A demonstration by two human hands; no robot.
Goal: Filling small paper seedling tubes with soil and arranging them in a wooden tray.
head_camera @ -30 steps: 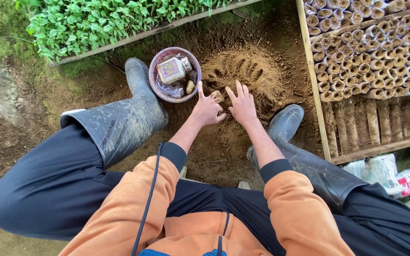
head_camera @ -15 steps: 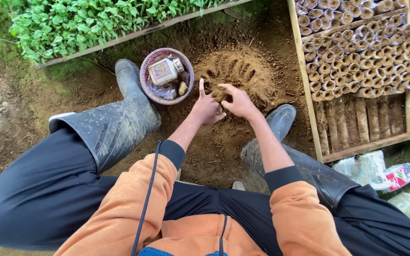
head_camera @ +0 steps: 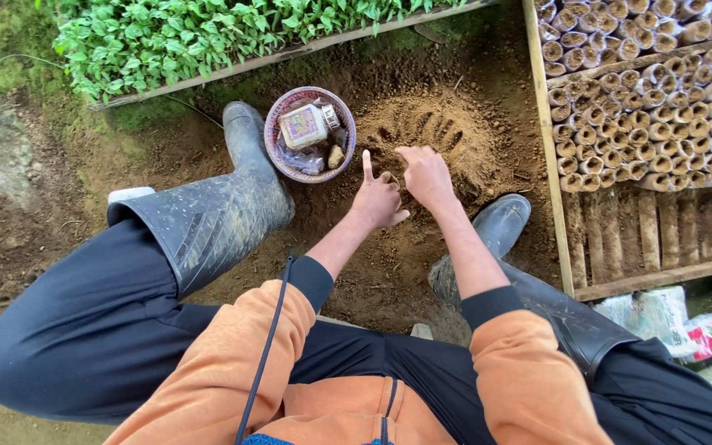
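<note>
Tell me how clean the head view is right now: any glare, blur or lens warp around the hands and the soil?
Head view: soft, even daylight, no glare, only faint shadows. The left hand, right hand and soil mound look sharp, with no obvious motion blur. Wide-angle warp bends the wooden tray edge and stretches the boots and knees.

A small labelled box (head_camera: 303, 125) lies in the round basket (head_camera: 278, 156); crumpled white and red plastic bags (head_camera: 673, 317) lie bottom right.

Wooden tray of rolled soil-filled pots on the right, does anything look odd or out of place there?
Nothing looks damaged. The wooden tray is only partly filled: the small rolled pots stop short, leaving bare slats along its near end.
</note>
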